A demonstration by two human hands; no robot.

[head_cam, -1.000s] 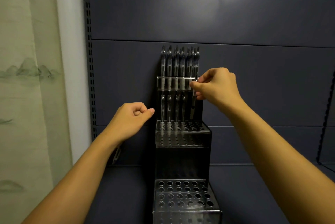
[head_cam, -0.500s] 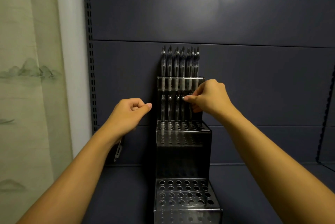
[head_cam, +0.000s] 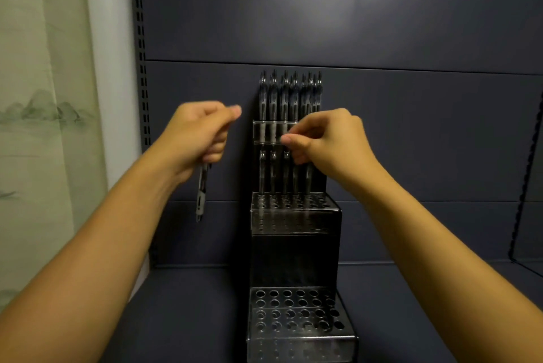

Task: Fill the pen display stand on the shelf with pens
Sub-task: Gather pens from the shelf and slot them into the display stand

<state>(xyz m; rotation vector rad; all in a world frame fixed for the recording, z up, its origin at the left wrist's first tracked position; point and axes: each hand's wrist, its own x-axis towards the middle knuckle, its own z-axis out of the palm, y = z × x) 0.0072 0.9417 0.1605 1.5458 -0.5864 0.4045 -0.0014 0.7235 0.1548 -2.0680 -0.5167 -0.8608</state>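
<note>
**Left hand holds spare pen, right hand at stand's middle tier**

Tiered pen display stand [head_cam: 295, 215] sits on dark shelf [head_cam: 191, 312], back against the shelf's rear panel [head_cam: 323, 10]. 3 perforated tiers visible: top tier carries a full-looking row of pens [head_cam: 289, 95] standing upright, middle tier has 5 pens [head_cam: 272, 174] upright in its back row of holes, bottom tier [head_cam: 293, 312] shows open holes only.

Left hand [head_cam: 199, 133] is left of the stand, fingers curled round a pen [head_cam: 201, 195] that hangs point-down below the fist, slightly tilted, clear of the stand. Some motion blur on this hand.

Right hand [head_cam: 326, 139] is in front of the stand's upper part, fingers curled, thumb and forefinger tips brought together near the top of the middle-tier pens. Whether it pinches a pen or just touches: cannot tell, the hand covers the contact.

Slotted upright [head_cam: 141, 69] runs down the left edge of the shelving. Pale curtain [head_cam: 44, 98] with faint landscape print at far left.
</note>
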